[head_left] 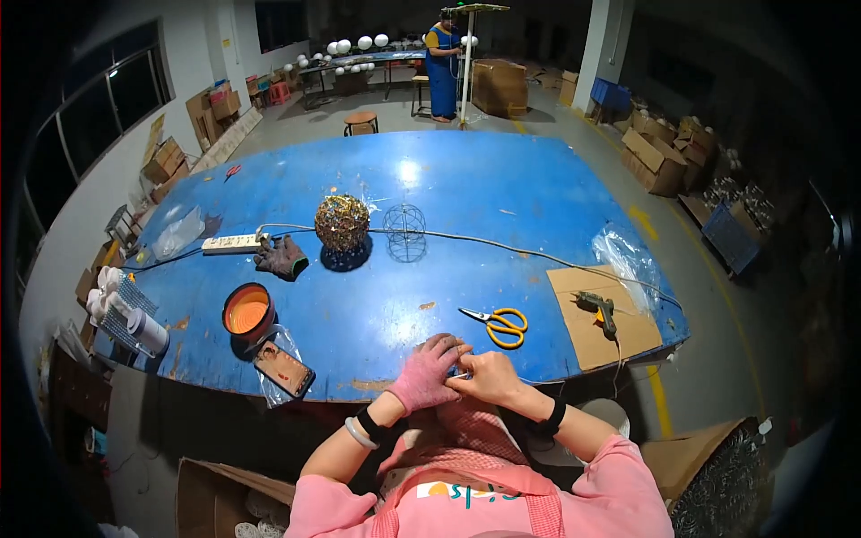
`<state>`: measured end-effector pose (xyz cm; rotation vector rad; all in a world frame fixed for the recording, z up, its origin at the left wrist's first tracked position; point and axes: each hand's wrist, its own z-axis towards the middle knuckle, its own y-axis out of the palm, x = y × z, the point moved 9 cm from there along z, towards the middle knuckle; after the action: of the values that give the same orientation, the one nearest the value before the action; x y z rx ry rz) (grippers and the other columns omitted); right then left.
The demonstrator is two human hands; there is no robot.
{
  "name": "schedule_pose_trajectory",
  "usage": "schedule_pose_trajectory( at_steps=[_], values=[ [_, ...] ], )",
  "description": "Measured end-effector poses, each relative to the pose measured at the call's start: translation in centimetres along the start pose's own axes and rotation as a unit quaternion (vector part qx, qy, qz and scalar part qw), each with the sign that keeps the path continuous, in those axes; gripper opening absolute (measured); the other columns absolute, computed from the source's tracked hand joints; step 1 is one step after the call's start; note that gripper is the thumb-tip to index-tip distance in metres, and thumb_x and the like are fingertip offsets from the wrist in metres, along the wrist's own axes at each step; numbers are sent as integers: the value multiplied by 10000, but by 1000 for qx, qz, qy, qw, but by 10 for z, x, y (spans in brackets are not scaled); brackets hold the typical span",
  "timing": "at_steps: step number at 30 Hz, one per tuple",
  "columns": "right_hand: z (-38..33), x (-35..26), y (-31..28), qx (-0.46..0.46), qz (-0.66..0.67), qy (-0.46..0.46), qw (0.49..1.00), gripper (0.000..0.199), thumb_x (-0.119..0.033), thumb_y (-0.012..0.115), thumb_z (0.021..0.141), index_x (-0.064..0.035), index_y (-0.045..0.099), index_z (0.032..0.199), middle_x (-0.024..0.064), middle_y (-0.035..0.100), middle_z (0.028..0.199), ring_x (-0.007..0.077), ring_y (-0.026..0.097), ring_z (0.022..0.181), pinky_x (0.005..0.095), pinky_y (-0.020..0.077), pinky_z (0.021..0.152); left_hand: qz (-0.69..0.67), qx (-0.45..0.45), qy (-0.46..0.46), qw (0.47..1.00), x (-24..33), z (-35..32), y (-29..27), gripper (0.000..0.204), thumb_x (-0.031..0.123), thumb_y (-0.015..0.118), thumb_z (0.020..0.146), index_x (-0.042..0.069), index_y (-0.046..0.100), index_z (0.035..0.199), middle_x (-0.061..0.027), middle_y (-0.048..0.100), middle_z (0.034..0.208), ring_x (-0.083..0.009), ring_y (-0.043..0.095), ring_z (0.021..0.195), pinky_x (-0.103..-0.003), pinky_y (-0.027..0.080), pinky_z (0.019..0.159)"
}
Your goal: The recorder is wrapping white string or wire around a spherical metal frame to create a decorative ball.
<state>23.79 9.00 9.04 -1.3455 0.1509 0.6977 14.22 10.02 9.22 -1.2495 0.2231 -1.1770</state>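
My left hand [429, 371] wears a pink glove and rests at the near edge of the blue table [502, 193]. My bare right hand [489, 375] meets it, and both pinch a small pale item between the fingers; what it is I cannot tell. Yellow-handled scissors [498, 324] lie just beyond my hands. Farther out sit a gold sequinned ball [342, 222] and an empty wire-frame ball [404, 226].
A glue gun [599, 309] lies on a cardboard sheet [596, 332] at the right, its cord running across the table. On the left are a dark glove [281, 257], a power strip [233, 242], an orange bowl [247, 311] and a bagged phone [282, 368]. A person [442, 67] stands at a far table.
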Motion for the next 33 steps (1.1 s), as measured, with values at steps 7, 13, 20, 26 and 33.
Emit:
schedule_pose_trajectory(
  at_steps=[7,13,20,26,33],
  values=[
    [1,-22,0,21,24,-35,999,346,-403,781,747,-87,651,691,138,653,614,336,671,587,425,538,546,-11,43,9,999,-4,-14,-10,797,275,785,593,140,535,1338,-114,525,1341,-377,448,1308,-521,389,1068],
    [16,-44,-14,6,10,-79,997,263,-327,791,783,-91,689,836,123,680,719,317,672,627,412,520,549,-98,83,-14,992,-28,-20,-19,759,298,781,615,115,548,1313,-134,545,1301,-388,481,1268,-496,404,1064],
    [40,-38,-118,25,-96,-103,990,107,-205,779,789,-125,724,835,62,595,736,265,598,684,380,486,609,-101,76,-22,992,-28,-10,-34,697,290,786,647,132,572,1292,-113,558,1275,-377,494,1245,-488,419,1061],
    [41,67,-83,66,130,60,987,178,-211,822,767,-63,736,817,52,571,782,178,525,668,319,407,606,-86,60,-31,994,-19,-11,-24,707,255,809,645,139,572,1301,-108,547,1298,-383,477,1278,-494,420,1069],
    [47,114,46,-13,289,171,942,224,-227,814,813,-22,726,823,-31,550,752,62,487,693,243,379,611,-64,88,-22,994,-14,-31,-24,690,286,821,647,137,568,1271,-99,543,1290,-402,461,1291,-515,416,1057]
  ],
)
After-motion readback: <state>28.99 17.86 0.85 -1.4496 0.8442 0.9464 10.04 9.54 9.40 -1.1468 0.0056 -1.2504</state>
